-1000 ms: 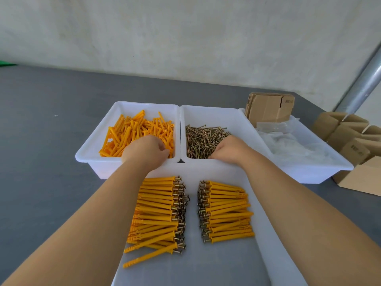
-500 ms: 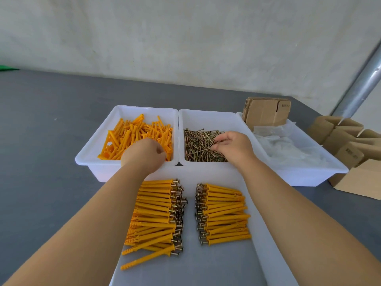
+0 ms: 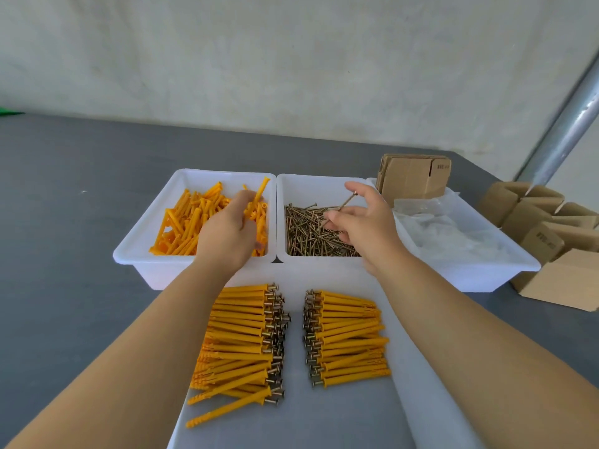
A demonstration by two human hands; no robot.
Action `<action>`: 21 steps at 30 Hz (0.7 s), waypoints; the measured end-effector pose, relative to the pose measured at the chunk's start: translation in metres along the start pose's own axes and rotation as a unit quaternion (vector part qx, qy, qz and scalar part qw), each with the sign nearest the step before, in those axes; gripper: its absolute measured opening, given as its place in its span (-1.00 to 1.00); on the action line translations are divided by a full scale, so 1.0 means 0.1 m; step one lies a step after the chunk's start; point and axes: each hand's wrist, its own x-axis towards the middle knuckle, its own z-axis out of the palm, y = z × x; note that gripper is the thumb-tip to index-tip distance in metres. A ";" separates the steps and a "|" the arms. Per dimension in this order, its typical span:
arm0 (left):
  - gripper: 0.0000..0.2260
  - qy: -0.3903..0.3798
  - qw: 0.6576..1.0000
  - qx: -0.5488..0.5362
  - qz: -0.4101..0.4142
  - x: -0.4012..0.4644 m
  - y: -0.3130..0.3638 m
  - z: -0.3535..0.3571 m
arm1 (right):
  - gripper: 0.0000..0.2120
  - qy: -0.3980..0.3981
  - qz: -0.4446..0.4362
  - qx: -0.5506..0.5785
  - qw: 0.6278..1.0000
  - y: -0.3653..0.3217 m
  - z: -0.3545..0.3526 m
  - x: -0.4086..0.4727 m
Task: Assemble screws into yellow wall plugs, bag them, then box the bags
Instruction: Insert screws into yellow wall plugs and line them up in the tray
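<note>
Brass-toned screw (image 3: 338, 208) pinched between thumb and fingertips (image 3: 330, 218) of the right hand (image 3: 363, 222), head up and away, tip down toward the loose screws (image 3: 311, 234) in the middle white bin (image 3: 324, 184), long axis slanting far-right to near-left; remaining fingers spread apart. Yellow wall plug (image 3: 261, 191) gripped in the curled fingers of the left hand (image 3: 227, 231), collar end up and tilted away, above the loose plugs (image 3: 184, 222) in the left white bin (image 3: 194, 176). Nearer, on a white tray (image 3: 324, 416), two stacks of assembled plugs (image 3: 243, 338), long axes left to right, screw heads facing each other across the gap. Clear bags (image 3: 447, 228) in the right bin (image 3: 486, 273); flat cartons (image 3: 411, 176) and brown boxes (image 3: 544, 234) alongside, small dark print too blurred to read; grey table (image 3: 64, 222) beneath.
</note>
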 end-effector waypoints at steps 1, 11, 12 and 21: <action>-0.70 -0.004 1.000 -0.015 0.018 -0.02 0.06 0.00 | -0.47 0.019 -0.021 0.023 0.999 -0.01 0.03 -0.06; -0.64 -0.121 0.980 0.046 0.153 -0.23 0.35 0.00 | -0.42 0.083 -0.156 0.107 0.978 -0.10 0.13 -0.38; -0.63 -0.120 0.980 0.044 0.151 -0.23 0.35 0.00 | -0.42 0.089 -0.161 0.107 0.977 -0.09 0.13 -0.39; -0.63 -0.131 0.980 0.046 0.145 -0.22 0.31 0.03 | -0.48 0.115 -0.198 0.078 0.970 -0.07 0.13 -0.40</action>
